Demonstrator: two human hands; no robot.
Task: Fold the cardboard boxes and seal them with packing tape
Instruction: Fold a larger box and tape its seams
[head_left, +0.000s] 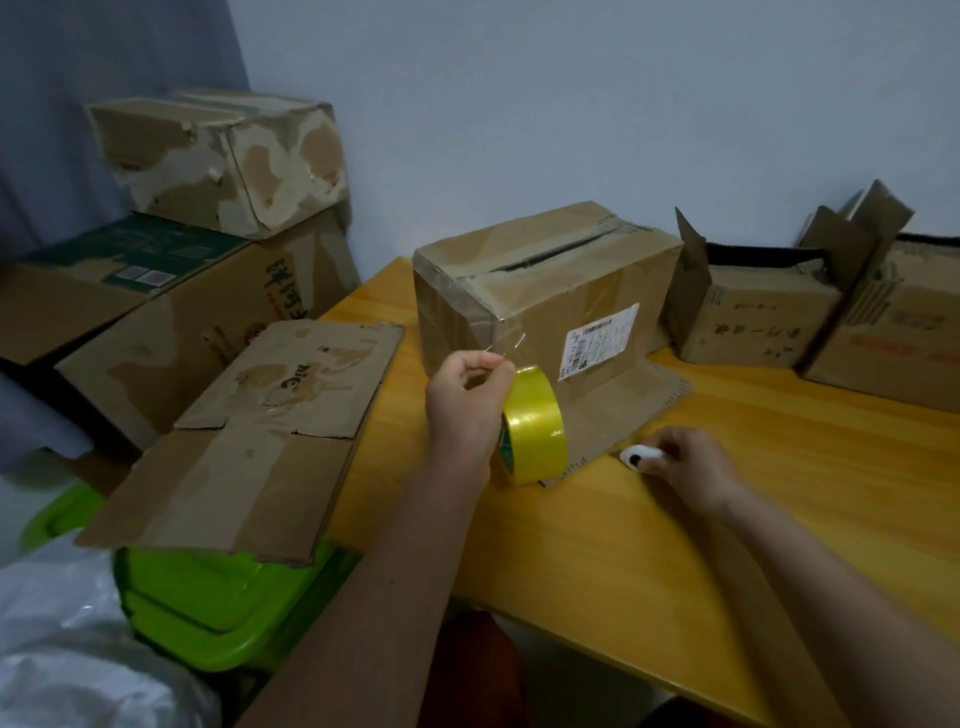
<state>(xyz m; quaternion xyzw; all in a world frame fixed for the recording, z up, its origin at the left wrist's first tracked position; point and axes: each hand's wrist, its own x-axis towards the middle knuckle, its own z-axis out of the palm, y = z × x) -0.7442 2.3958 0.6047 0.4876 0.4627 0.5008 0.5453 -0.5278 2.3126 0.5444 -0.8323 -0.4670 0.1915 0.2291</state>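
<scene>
At far left, against the wall (571, 104): worn box (223, 156) stacked on big box (171, 322) with printed characters. Just in front, flat cardboard (249, 431) lying tilted over green bins (218, 597), one edge reaching the table (675, 545). At bottom left corner, white plastic bag (67, 639).

In the middle, on the table: folded box (540, 291), upright, top flaps closed with a narrow dark gap along the seam, white label (597, 343) on its near side. Clear tape strip (501, 332) running from the box's near corner down to the left hand (467, 395). Left hand just in front of the box, below that corner, fingers curled and pinching the strip. Tape roll (532, 426), yellow, standing on edge, touching the left hand's right side, resting on a flat cardboard piece (634, 400) spread under and in front of the box.

Further right, right hand (685, 460) low on the table, just beside the near edge of that flat piece, apart from the roll, fingers closed around a small white cutter (641, 457) with a black dot. Blade not visible.

At right, near the wall: two open boxes (753, 322), (893, 332), touching each other, flaps standing up, the nearer one just beside the folded box.
</scene>
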